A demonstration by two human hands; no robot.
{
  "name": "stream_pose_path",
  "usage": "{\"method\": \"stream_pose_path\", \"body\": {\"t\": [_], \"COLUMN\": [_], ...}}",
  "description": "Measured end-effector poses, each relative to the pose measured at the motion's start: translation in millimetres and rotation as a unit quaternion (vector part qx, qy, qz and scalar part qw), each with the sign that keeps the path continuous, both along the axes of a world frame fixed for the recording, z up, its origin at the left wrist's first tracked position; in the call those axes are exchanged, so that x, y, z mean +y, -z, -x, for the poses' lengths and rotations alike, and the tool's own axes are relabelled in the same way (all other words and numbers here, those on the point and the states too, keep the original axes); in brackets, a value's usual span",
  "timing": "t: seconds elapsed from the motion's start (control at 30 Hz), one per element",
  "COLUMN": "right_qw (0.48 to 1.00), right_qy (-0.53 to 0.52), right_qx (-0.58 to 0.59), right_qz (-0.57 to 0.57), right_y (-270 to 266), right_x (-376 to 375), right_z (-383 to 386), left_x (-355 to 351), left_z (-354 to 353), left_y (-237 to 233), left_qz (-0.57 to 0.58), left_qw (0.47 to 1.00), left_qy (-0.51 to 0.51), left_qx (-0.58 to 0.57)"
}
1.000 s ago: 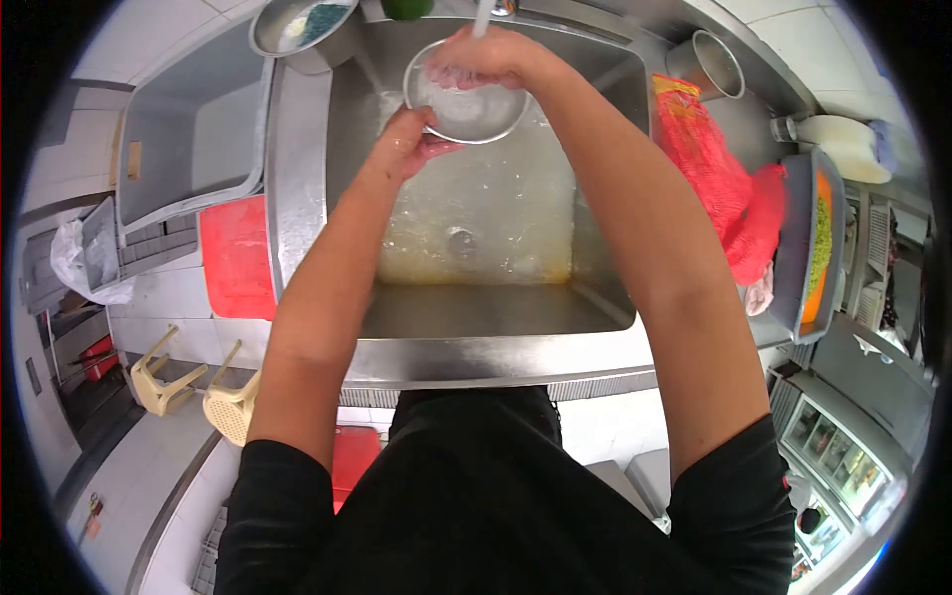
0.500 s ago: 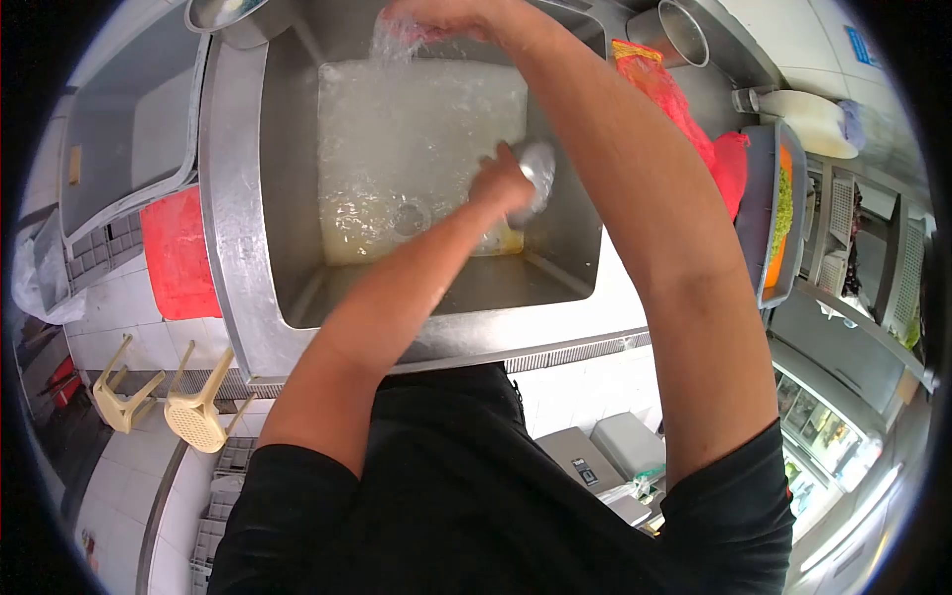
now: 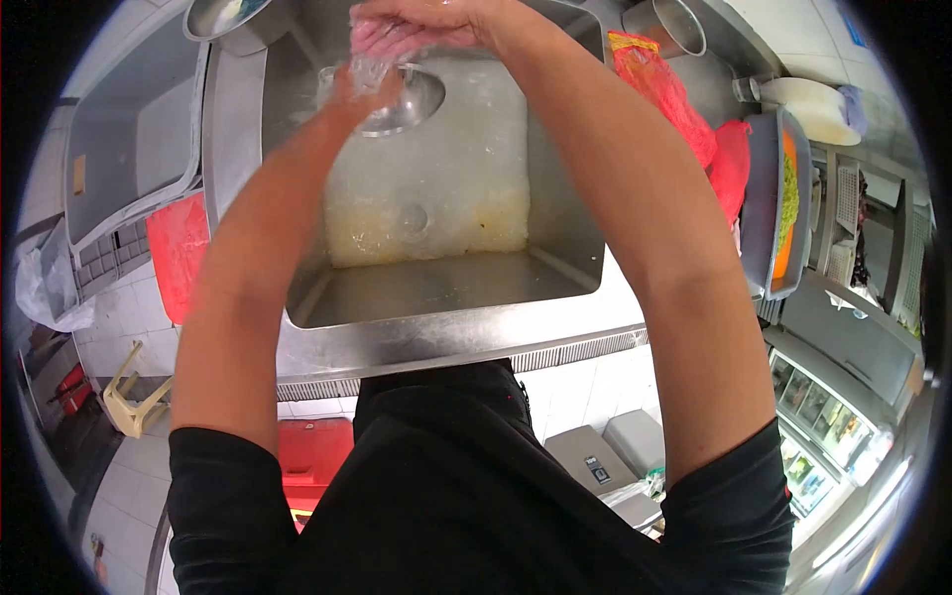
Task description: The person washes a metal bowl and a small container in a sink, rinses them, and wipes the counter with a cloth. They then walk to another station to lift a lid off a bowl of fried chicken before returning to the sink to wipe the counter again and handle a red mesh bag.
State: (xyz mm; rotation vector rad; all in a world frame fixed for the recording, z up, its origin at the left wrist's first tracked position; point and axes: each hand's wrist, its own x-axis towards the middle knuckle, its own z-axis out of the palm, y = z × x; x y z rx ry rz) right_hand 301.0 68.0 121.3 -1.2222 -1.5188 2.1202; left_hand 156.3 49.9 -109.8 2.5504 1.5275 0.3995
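My left hand (image 3: 365, 91) reaches into the upper left of the sink (image 3: 436, 283), blurred by motion. It grips a shiny round metal bowl (image 3: 424, 104), tilted above cloudy water. Just above, my right hand (image 3: 416, 28) is at the top of the view with its fingers stretched to the left. Water splashes over those fingers and falls past my left hand. Part of the right hand's fingers is blurred by the splash. Below, the drain (image 3: 413, 218) shows through shallow, yellowish water.
A metal pot (image 3: 228, 25) stands at the sink's upper left corner, another metal pot (image 3: 669, 28) at upper right. Red bags (image 3: 666, 99) lie along the right rim beside a grey tub (image 3: 762, 213). A large grey bin (image 3: 139, 139) stands left, near a plastic stool (image 3: 134, 397).
My left hand has swung the metal bowl from the sink's right side to the upper left, under my right hand. My right hand has shifted slightly left. The water surface looks calmer.
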Motion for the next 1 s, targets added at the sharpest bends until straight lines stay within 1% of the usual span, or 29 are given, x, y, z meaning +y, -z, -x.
{"method": "stream_pose_path", "body": {"t": [0.03, 0.07, 0.1, 0.13, 0.17, 0.2, 0.27, 0.3, 0.37, 0.4, 0.43, 0.47, 0.5, 0.53, 0.57, 0.6, 0.63, 0.67, 0.7, 0.77, 0.8, 0.83, 0.87, 0.9, 0.93, 0.97, 1.0], "right_qw": [0.997, 0.989, 0.989, 0.979, 0.956, 0.956, 0.972, 0.972, 0.974, 0.974, 0.973, 0.971, 0.971, 0.971, 0.971, 0.971, 0.939, 0.876, 0.876, 0.887, 0.887, 0.842, 0.786, 0.787, 0.865, 0.919, 0.920], "right_qy": [0.062, 0.123, 0.121, 0.144, 0.165, 0.164, 0.208, 0.207, 0.178, 0.178, 0.178, 0.179, 0.179, 0.178, 0.177, 0.178, 0.115, 0.048, 0.048, 0.110, 0.109, 0.056, 0.003, 0.002, 0.000, -0.004, -0.004], "right_qx": [0.009, 0.018, 0.019, -0.088, -0.194, -0.193, -0.061, -0.060, -0.075, -0.072, -0.085, -0.097, -0.093, -0.101, -0.110, -0.108, -0.208, -0.301, -0.301, -0.268, -0.266, -0.338, -0.404, -0.402, -0.381, -0.351, -0.349], "right_qz": [-0.041, -0.082, -0.085, -0.116, -0.147, -0.148, -0.092, -0.093, -0.118, -0.118, -0.121, -0.125, -0.127, -0.122, -0.117, -0.117, -0.250, -0.375, -0.374, -0.360, -0.360, -0.416, -0.467, -0.467, -0.327, -0.179, -0.178], "right_y": [8.4, 12.4, -0.6, -23.4, -35.9, -35.1, -22.2, -15.6, -9.5, -6.5, -8.0, -8.5, -8.8, -7.3, -2.7, 2.7, 12.9, 18.2, 24.3, 32.3, 37.8, 48.9, 60.8, 71.8, 76.7, 80.7, 84.2], "right_x": [4.2, 7.2, 5.3, -0.6, -3.1, -1.8, 4.7, 8.0, 10.1, 10.2, 6.3, 4.8, 3.7, 2.6, 3.8, 7.4, 16.2, 19.0, 18.4, 14.5, 10.7, 7.2, 4.6, 3.0, 0.6, 0.2, -0.8], "right_z": [0.1, 1.8, 5.5, 9.2, 11.2, 11.3, 9.0, 8.7, 10.1, 9.0, 9.0, 9.5, 11.3, 12.7, 12.1, 11.4, 8.8, 7.2, 2.9, -4.5, -5.5, -7.4, -9.9, -12.7, -12.5, -12.1, -14.5], "left_x": [15.0, 14.9, 8.3, 4.5, 19.0, 26.7, 27.3, 24.2, 16.3, 10.2, 3.0, -2.3, -8.3, -25.2, -37.9, -47.1, -54.9, -61.3, -66.5, -71.7, -69.6, -66.4, -63.1, -60.6, -57.9, -55.8, -55.6], "left_z": [9.3, 4.9, -9.1, -15.5, -17.2, -14.1, -15.5, -14.2, -9.9, -7.4, -3.0, 0.1, 2.7, 3.3, 4.9, 7.7, 11.1, 13.2, 13.8, 12.1, 10.4, 8.3, 6.9, 5.8, 6.3, 7.9, 10.8], "left_y": [-44.8, -83.4, -122.2, -140.9, -128.6, -114.2, -120.8, -123.7, -125.6, -120.8, -101.7, -98.6, -95.4, -102.4, -104.9, -108.3, -107.2, -108.6, -110.1, -120.3, -126.2, -133.6, -138.7, -143.8, -145.4, -146.4, -144.6], "left_qz": [-0.116, -0.118, 0.009, 0.135, 0.058, 0.056, 0.066, 0.065, 0.165, 0.164, 0.259, 0.340, 0.338, 0.395, 0.447, 0.447, 0.468, 0.489, 0.488, 0.492, 0.491, 0.488, 0.484, 0.483, 0.463, 0.442, 0.443], "left_qw": [0.991, 0.991, 0.997, 0.972, 0.989, 0.989, 0.985, 0.985, 0.962, 0.963, 0.896, 0.789, 0.791, 0.716, 0.630, 0.631, 0.594, 0.554, 0.554, 0.508, 0.508, 0.518, 0.528, 0.528, 0.565, 0.601, 0.602], "left_qy": [0.059, 0.057, -0.051, -0.156, -0.108, -0.110, -0.131, -0.133, -0.180, -0.181, -0.207, -0.223, -0.224, -0.211, -0.195, -0.195, -0.188, -0.181, -0.181, -0.165, -0.167, -0.169, -0.170, -0.173, -0.180, -0.186, -0.188], "left_qx": [-0.007, -0.006, -0.058, -0.110, -0.087, -0.087, -0.089, -0.089, -0.118, -0.117, -0.295, -0.460, -0.458, -0.535, -0.605, -0.603, -0.627, -0.650, -0.649, -0.688, -0.687, -0.682, -0.677, -0.676, -0.658, -0.639, -0.637]}}
